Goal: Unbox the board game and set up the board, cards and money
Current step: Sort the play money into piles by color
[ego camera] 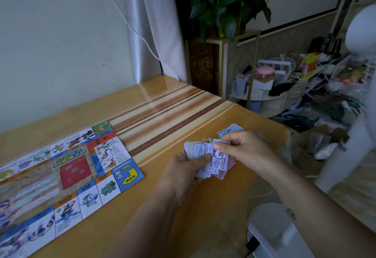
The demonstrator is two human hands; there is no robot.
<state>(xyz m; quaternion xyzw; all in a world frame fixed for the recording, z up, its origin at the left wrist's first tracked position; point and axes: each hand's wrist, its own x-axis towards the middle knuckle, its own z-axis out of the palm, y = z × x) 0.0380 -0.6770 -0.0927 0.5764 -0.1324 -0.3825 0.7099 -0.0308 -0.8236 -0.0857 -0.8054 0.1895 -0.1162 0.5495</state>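
Note:
The game board lies unfolded and flat on the left part of the table, with a red square in its middle. My left hand grips a fanned stack of play money above the table's right part. My right hand pinches the top purple note of that stack between thumb and fingers. A few loose blue notes lie on the table just behind my right hand. No cards or game box show.
The striped orange table ends at its right edge near my right arm. A white fan stands to the right, with its base below. Behind are a potted plant and cluttered shelves.

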